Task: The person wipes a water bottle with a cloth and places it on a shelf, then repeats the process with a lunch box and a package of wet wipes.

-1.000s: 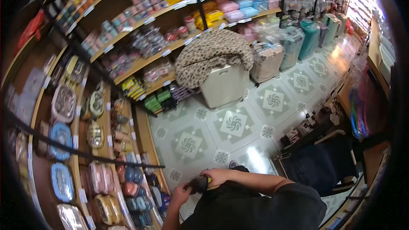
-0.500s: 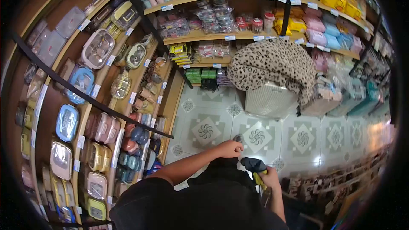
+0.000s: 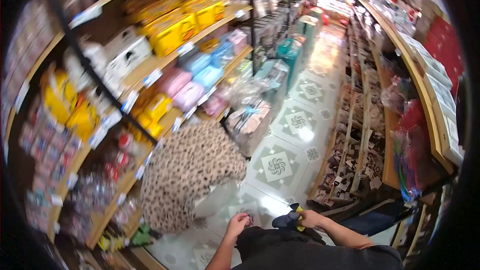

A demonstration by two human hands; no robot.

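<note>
My right hand [image 3: 311,219] is closed round a dark grey-blue and yellow soft item [image 3: 286,221], perhaps a cloth or glove; its kind is not clear. The grey part hangs out to the left of the fingers and yellow shows against them. My left hand [image 3: 239,225] is held in front of my dark shirt with its fingers curled together. Whatever it may hold is hidden. Beyond the left hand stands a pale case, draped with a leopard-print cloth [image 3: 192,170].
Shelves with yellow packs [image 3: 175,32] and pastel bundles [image 3: 187,95] line the left. A wrapped case [image 3: 247,125] stands on the tiled aisle floor [image 3: 276,166], which runs ahead. At right are low racks of small goods [image 3: 345,170] and a shelf edge [image 3: 420,95].
The view has swung to the right, bringing the long aisle and right-hand racks into sight. The grey and yellow item stays in my right hand; my left fingers remain curled.
</note>
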